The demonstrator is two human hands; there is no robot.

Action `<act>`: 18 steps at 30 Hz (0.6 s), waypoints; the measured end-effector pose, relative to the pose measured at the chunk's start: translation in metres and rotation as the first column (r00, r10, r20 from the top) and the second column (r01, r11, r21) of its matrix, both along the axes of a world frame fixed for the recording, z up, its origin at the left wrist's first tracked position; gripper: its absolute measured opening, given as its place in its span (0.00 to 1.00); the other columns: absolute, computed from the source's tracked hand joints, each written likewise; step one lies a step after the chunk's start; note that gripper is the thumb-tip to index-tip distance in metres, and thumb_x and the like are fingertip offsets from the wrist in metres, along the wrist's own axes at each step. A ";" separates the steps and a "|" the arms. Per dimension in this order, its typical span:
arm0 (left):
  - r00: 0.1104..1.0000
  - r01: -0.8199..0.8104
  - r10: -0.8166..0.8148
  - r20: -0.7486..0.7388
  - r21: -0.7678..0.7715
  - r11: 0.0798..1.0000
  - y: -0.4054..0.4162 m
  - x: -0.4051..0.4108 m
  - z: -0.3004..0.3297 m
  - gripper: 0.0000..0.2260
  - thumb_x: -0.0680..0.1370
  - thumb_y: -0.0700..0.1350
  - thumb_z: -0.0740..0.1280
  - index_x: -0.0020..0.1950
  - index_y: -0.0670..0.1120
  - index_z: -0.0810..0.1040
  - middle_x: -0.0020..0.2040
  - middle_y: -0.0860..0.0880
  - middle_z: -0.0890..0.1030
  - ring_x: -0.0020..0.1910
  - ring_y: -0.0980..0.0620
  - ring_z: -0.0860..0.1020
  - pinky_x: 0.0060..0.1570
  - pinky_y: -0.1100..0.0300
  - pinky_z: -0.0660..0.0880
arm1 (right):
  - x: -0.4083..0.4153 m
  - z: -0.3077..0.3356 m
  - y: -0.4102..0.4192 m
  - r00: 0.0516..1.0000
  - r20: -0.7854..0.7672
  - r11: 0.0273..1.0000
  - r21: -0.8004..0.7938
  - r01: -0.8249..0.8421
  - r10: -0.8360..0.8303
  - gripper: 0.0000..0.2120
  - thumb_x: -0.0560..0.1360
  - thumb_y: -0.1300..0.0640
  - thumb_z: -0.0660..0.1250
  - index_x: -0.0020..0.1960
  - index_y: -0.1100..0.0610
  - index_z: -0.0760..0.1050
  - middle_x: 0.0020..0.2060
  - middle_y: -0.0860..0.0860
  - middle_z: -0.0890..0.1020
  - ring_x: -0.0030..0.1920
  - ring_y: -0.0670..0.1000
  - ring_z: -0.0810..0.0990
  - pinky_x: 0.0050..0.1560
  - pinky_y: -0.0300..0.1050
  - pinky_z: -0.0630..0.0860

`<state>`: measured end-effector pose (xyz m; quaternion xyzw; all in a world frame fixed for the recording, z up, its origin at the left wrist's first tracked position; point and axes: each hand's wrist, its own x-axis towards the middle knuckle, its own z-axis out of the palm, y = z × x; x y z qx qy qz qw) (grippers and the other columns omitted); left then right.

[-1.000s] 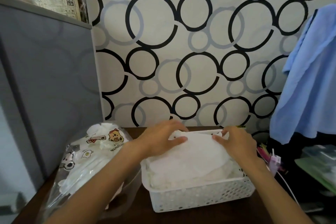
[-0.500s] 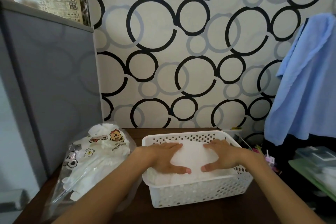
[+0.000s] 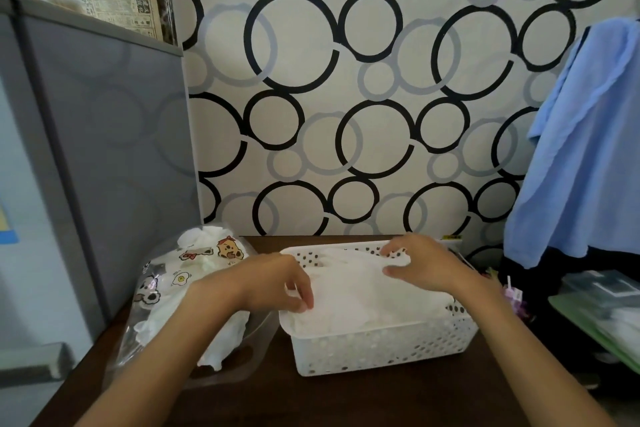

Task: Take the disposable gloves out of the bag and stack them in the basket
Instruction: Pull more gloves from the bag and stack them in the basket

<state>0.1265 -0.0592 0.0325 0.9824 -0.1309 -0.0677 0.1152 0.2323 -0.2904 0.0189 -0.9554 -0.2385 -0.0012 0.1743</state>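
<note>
Pinching gloves in basket, left hand, right hand, more inside bag

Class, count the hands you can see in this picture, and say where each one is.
2. The left hand grips the gloves at the near-left side of the basket; the right hand pinches them at its far-right side. No others show.
</note>
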 end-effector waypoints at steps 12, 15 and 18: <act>0.902 -0.430 0.416 -0.117 -0.153 0.890 0.114 -0.053 -0.001 0.17 0.66 0.57 0.77 0.51 0.58 0.77 0.54 0.61 0.77 0.51 0.62 0.77 0.56 0.60 0.76 | -0.097 0.006 0.102 0.965 0.099 0.921 0.288 -0.261 0.243 0.07 0.75 0.50 0.68 0.52 0.42 0.80 0.47 0.38 0.81 0.46 0.39 0.78 0.46 0.31 0.71; 0.935 -0.354 0.342 -0.095 -0.176 0.918 0.116 -0.049 -0.007 0.07 0.72 0.50 0.74 0.48 0.54 0.81 0.51 0.57 0.82 0.47 0.61 0.79 0.50 0.63 0.78 | -0.113 0.002 0.127 0.941 0.082 0.907 0.249 -0.339 0.329 0.07 0.75 0.50 0.67 0.51 0.44 0.82 0.46 0.41 0.83 0.43 0.39 0.78 0.45 0.33 0.74; 0.910 -0.404 0.414 -0.039 -0.314 0.859 0.118 -0.043 -0.012 0.02 0.76 0.43 0.70 0.44 0.49 0.82 0.44 0.52 0.84 0.40 0.58 0.82 0.40 0.63 0.80 | -0.121 -0.007 0.150 0.943 0.044 0.920 0.213 -0.330 0.329 0.12 0.73 0.44 0.68 0.53 0.46 0.82 0.48 0.43 0.83 0.43 0.41 0.79 0.49 0.40 0.78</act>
